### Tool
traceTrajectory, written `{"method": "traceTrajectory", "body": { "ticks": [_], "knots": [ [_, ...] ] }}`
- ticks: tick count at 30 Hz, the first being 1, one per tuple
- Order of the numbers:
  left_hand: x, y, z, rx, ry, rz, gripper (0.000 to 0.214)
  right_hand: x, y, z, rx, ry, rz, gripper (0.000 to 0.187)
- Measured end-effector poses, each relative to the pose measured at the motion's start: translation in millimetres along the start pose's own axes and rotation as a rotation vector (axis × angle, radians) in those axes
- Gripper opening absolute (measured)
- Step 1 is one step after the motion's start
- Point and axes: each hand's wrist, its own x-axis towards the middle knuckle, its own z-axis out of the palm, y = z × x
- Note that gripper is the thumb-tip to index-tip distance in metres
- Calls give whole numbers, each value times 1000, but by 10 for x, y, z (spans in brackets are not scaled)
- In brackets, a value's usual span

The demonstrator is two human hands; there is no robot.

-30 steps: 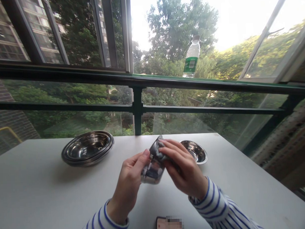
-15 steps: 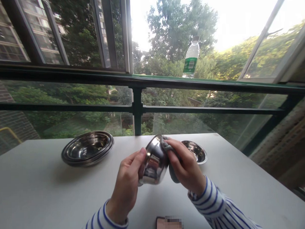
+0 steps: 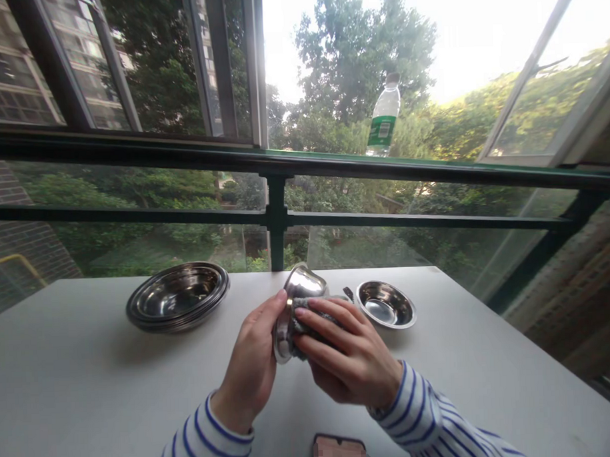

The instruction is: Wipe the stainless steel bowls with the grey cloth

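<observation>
A shiny metal bowl (image 3: 305, 282) is held up over the table, tipped on its side with its rim toward my left hand (image 3: 252, 353). The thumb of that hand lies along the rim, and its other fingers are hidden behind the bowl. My right hand (image 3: 346, 350) presses a grey cloth (image 3: 302, 308) against the outside of the bowl, with its fingers bent over the cloth. Much of the cloth is covered by those fingers.
On the white table (image 3: 165, 393), a stack of metal bowls (image 3: 180, 299) stands at the left. One small metal bowl (image 3: 386, 304) sits at the right. A phone (image 3: 339, 450) lies at the near edge. Behind the table runs a green railing (image 3: 277, 219), with a plastic bottle (image 3: 383, 122) above it.
My right hand has moved left and down with the cloth, from the bowl's far edge across its outer side. The bowl has turned in my left hand, and the small bowl at right shows more fully.
</observation>
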Motion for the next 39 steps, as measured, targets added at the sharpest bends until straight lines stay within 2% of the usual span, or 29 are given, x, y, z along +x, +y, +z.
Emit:
{"method": "traceTrajectory", "body": {
  "ticks": [6,12,15,18,20,22,26,28,30,34,35,37,39],
  "knots": [
    [3,1,-10,13,52,58,12,1,-25,15,-55,-9,-51,29],
    [0,-10,-15,106,6,40,23,-2,-60,39,-60,-20,-99,28],
    [-6,-31,-17,151,0,24,26,-27,55,31,35,1,46,31],
    [-21,-55,-9,194,-13,-3,28,-45,187,1,176,92,362,31],
    [-30,-61,-2,188,-15,-16,28,-42,209,-14,229,131,487,30],
    [-34,-52,4,148,-12,-14,27,-27,154,-12,209,121,421,31],
    [-37,-18,6,47,24,12,18,8,-40,41,75,36,18,30],
    [-40,-12,8,23,31,13,17,10,-64,62,39,41,-55,27],
    [-44,-16,14,18,12,-1,17,-1,-12,64,61,82,30,29],
    [-51,-26,32,36,17,-30,22,-32,146,36,240,190,460,32],
    [-51,-25,33,38,34,-34,22,-37,157,31,265,202,514,32],
    [-48,-19,26,20,65,-37,22,-43,125,32,248,191,456,33],
    [-41,-11,12,-21,78,-25,20,-44,51,48,168,136,239,34]
  ]
}}
